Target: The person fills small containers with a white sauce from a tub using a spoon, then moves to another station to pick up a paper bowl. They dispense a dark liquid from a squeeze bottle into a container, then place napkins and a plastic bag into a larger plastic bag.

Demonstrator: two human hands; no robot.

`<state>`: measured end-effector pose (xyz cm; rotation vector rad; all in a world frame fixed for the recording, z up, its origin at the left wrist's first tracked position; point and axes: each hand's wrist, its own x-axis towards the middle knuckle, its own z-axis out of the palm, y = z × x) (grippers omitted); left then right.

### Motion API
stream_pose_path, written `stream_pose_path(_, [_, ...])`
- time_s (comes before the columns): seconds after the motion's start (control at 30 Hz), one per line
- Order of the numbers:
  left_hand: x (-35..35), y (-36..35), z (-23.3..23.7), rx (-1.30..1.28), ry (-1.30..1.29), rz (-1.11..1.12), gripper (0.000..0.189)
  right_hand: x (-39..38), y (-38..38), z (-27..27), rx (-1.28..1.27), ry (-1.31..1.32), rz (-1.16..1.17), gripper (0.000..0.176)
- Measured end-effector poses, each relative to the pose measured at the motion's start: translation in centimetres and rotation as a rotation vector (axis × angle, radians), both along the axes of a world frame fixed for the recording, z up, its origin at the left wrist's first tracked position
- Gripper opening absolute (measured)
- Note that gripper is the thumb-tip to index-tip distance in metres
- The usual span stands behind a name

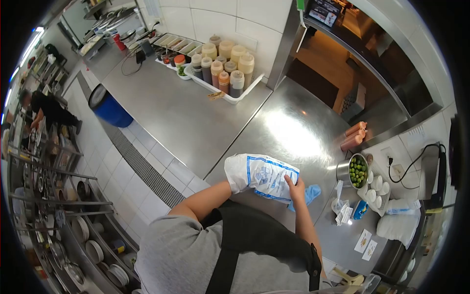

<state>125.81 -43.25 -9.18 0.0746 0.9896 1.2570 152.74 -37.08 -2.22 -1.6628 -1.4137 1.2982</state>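
A white plastic bag with blue printing is held over the steel counter, in front of my body. My left forearm runs into the open end of the bag, so my left hand is hidden inside it and its fingers do not show. My right hand grips the bag's right edge, thumb on top of the printed face. A light blue cloth lies on the counter just beyond my right hand.
Squeeze bottles stand in a white tray at the back. To the right are a metal pot of limes, white cups and a blue packet. A blue barrel and a co-worker are at left.
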Motion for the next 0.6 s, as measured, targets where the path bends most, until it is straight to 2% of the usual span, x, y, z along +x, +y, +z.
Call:
stream_pose_path(0.1, [0.4,-0.4,0.1,-0.006,0.011,-0.026,0.034,1.5,-0.7,0.7,-0.047,0.032,-0.009,0.04])
stream_pose_path(0.2, [0.4,-0.3,0.5,0.003,0.032,-0.052,0.034,2.1,-1.2,-0.3,0.127,0.115,-0.109,0.05])
stream_pose_path(0.3, [0.4,0.3,0.6,0.008,0.053,-0.08,0.033,0.2,-2.5,3.6,0.007,0.415,-0.068,0.069])
stream_pose_path(0.4, [0.6,1.1,0.7,0.024,0.074,-0.111,0.032,-1.6,-3.6,6.2,-0.068,0.254,-0.028,0.076])
stream_pose_path(0.6, [0.4,2.1,1.4,0.065,0.123,-0.149,0.03,-1.4,-4.8,2.8,0.19,0.216,0.012,0.065])
